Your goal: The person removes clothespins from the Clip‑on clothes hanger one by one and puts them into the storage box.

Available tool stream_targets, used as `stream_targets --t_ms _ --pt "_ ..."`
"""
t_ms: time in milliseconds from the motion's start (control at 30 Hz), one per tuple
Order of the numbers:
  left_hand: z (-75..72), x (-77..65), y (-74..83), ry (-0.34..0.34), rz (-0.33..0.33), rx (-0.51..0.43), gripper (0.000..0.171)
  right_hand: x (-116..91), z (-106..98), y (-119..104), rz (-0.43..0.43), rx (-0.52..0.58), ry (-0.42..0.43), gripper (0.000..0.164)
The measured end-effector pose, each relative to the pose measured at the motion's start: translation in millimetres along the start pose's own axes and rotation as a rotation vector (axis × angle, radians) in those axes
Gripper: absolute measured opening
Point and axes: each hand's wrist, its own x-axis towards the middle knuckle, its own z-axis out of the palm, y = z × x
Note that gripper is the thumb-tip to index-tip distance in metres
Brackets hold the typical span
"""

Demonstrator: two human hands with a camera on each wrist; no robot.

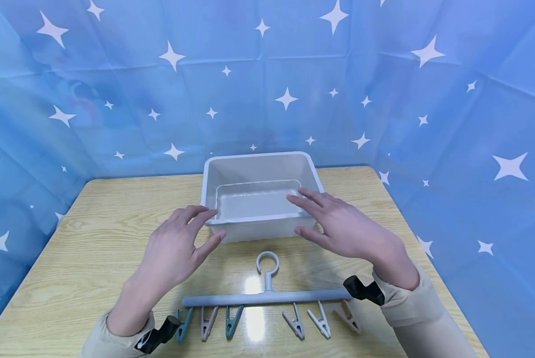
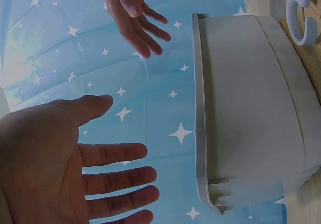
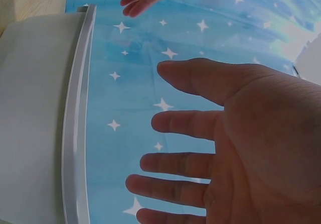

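A light grey plastic bin (image 1: 258,228) stands at the back middle of the table, its inside bare in the head view. My left hand (image 1: 173,248) hovers by its left front corner, fingers spread and holding nothing. Over the right side is my right hand (image 1: 343,223), also with fingers extended and nothing held. Both wrist views show a gap between the palm and the bin wall (image 2: 246,98). In front of the bin lies a pale blue clip hanger (image 1: 267,298), its hook towards the bin. Several clothespins, among them a teal one (image 1: 233,323) and a white one (image 1: 320,322), lie along its bar.
The wooden table (image 1: 124,214) reaches back to a blue curtain (image 1: 231,89) with white stars, which also runs down both sides. Black wrist cameras, such as the left one (image 1: 157,335), sit on the sleeves near the clothespins.
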Motion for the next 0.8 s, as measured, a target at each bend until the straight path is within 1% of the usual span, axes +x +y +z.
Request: stream_targets --t_ms 233,367,567,667,800 --pt "2.5 -1.8 2.5 -0.001 0.01 0.007 0.045 0 2 -2 -0.015 -0.003 0.001 0.062" --pt "3.2 -3.6 4.2 -0.025 0.001 0.009 0.044 -1 3 -4 -0.023 -0.012 0.012 0.059" --pt "5.8 -7.1 7.0 -0.073 -0.005 0.001 0.035 -3 6 -6 -0.03 -0.023 0.032 0.052" --pt "8.4 -9.2 7.6 -0.096 -0.004 -0.003 0.031 -4 8 -7 -0.035 -0.035 0.028 0.049" --pt "12.2 -10.7 7.5 -0.106 0.006 -0.004 0.03 -6 9 -8 -0.038 -0.045 0.013 0.046"
